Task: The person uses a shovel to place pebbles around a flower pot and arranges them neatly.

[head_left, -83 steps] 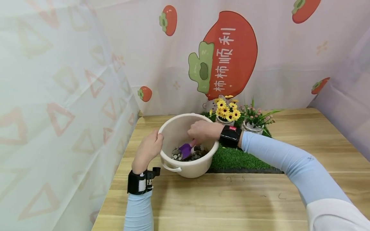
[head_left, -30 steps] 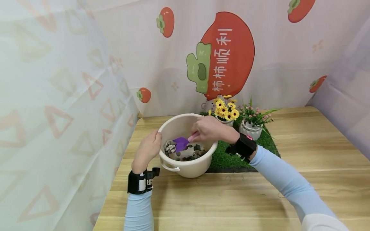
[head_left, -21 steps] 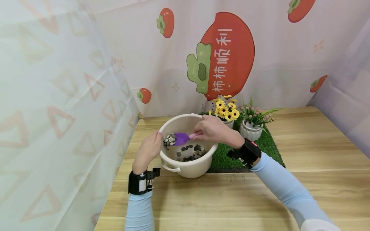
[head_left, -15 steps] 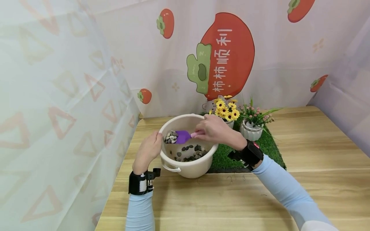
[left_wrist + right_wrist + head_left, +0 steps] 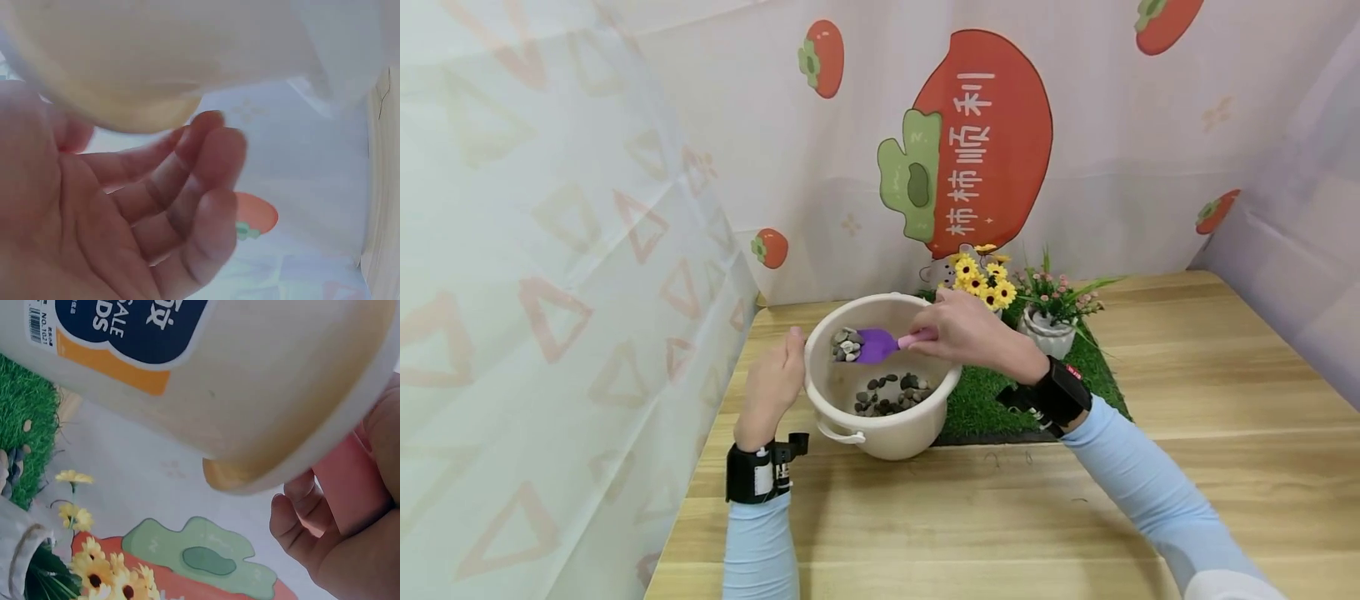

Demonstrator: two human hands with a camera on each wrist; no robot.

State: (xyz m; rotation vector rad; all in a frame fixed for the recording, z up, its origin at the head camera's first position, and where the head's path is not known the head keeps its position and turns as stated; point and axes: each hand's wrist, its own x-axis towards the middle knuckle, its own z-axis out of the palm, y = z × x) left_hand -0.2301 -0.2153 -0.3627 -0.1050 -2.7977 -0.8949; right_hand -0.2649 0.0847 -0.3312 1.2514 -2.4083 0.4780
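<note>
A cream bucket [image 5: 898, 437] stands on the table. My right hand [image 5: 973, 333] grips the pink handle of a small purple shovel [image 5: 876, 345], held level inside the bucket near the top. Grey pebbles [image 5: 847, 345] are heaped on its blade; more dark pebbles [image 5: 891, 405] lie on the bucket's bottom. Beside the left rim is my left hand [image 5: 771, 379], its thumb raised. The left wrist view has its fingers loosely bent and apart from the bucket wall. In the right wrist view the pink handle [image 5: 350, 481] sits in my fingers, while the blade is hidden.
Right of the bucket lies a green turf mat [image 5: 1000, 408]. On it stand a pot of yellow flowers [image 5: 985, 283] and a white pot [image 5: 1048, 335] with pink flowers. A patterned cloth backdrop [image 5: 820, 192] rises behind the wooden table [image 5: 940, 525].
The shovel has risen from the bucket's bottom, now loaded with pebbles. My left hand, earlier holding the rim, has loosened and shifted slightly left.
</note>
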